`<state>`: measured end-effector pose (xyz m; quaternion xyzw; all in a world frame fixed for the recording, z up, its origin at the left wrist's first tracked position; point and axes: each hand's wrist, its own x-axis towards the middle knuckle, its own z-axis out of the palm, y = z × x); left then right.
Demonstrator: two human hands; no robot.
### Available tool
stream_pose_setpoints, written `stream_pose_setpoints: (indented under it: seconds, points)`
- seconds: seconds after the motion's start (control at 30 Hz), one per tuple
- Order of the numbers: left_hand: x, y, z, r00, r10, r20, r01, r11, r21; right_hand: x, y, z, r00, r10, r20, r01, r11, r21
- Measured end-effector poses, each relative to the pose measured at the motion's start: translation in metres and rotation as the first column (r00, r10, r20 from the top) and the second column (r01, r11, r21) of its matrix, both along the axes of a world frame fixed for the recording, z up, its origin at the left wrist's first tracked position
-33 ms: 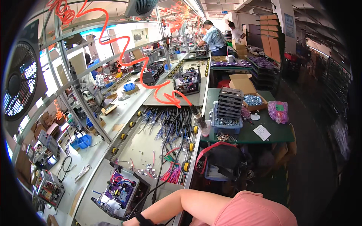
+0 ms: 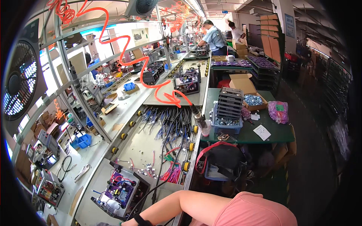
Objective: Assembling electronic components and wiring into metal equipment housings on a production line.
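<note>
My right arm reaches in from the lower right in a pink sleeve, its forearm bent to the left with a black band (image 2: 142,220) round the wrist. Past the band the hand runs off the lower edge; only a sliver of grey (image 2: 102,224), perhaps a glove, shows there, and its fingers cannot be made out. Nearest to it is an open dark-framed device (image 2: 120,190) with a purple circuit board, wires and a white part, resting on a grey board (image 2: 87,215). A black cable (image 2: 155,183) passes beside the device. My left hand is out of sight.
Bundles of dark cables (image 2: 169,122) and pink-red wires (image 2: 172,174) lie along the roller line. An orange coiled hose (image 2: 141,77) carries a hanging tool (image 2: 198,117). Right stands a green table (image 2: 245,133) with a blue screw bin (image 2: 226,127). A person (image 2: 214,37) works farther off.
The forearm and its wristband have shifted slightly down and left, and less of the grey sliver shows. The device has not visibly moved.
</note>
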<state>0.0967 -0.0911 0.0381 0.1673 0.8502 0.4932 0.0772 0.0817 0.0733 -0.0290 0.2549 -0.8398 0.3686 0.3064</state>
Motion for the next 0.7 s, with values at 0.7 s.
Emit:
stream_pose_setpoints:
  seconds: [0.7]
  points:
    - [-0.073, 0.002, -0.047, 0.793, -0.491, -0.361, 0.225, 0.786, -0.576, -0.014, 0.000, -0.011, 0.963, -0.220, 0.154, 0.195, 0.967, 0.166]
